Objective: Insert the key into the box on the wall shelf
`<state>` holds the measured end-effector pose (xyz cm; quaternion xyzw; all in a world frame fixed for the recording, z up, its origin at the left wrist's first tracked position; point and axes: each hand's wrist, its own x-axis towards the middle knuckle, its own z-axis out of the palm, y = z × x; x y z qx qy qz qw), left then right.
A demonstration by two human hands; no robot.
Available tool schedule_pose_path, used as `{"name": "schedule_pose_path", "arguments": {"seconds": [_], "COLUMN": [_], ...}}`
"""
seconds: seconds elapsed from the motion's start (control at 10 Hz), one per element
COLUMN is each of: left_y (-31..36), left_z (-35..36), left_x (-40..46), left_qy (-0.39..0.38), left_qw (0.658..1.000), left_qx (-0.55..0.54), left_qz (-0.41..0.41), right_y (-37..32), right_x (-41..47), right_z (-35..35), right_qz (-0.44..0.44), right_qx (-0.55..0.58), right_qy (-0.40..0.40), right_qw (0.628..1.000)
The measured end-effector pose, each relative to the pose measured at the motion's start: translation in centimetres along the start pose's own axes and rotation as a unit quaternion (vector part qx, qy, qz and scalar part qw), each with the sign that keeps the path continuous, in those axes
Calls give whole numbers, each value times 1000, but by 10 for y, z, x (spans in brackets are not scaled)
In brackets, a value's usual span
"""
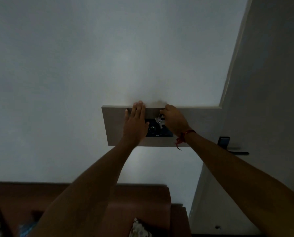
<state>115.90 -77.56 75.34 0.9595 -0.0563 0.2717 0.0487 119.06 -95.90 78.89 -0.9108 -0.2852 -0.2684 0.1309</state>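
Right hand (174,121): closed around a bunch of keys, with the key (159,121) hanging at the front of the box, probably to reach its lock.
Left hand (136,122): open and flat, fingers stretched, pressed on the box's left side; holds nothing, likely steadying it.
Box (157,132): dark, dial on its face, sitting on the wall shelf (112,124).
Key status: whether it is in the lock yet cannot be told.
Wrist: red thread (181,138) dangling.

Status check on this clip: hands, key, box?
Left hand flat on box, bracing. Right hand shut on key bunch at box top. Insertion not visible. Nothing blocking.
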Motion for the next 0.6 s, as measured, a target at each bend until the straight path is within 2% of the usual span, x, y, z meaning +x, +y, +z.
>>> {"name": "schedule_pose_path", "arguments": {"seconds": [0.2, 0.4, 0.5, 0.6], "left_y": [3, 0, -1, -4], "left_z": [3, -10, -20, -37], "left_x": [-2, -1, 3, 13], "left_qy": [16, -19, -14, 25], "left_qw": [999, 999, 999, 998], "left_qx": [40, 44, 42, 49], "left_qz": [-9, 1, 7, 14], "right_y": [2, -1, -3, -8], "right_x": [-15, -14, -15, -11], "right_z": [2, -12, -23, -47], "right_qz": [-1, -10, -9, 46], "right_qx": [-30, -29, -37, 14], "right_qy": [-11, -64, -50, 34], "right_qw": [999, 998, 998, 998]}}
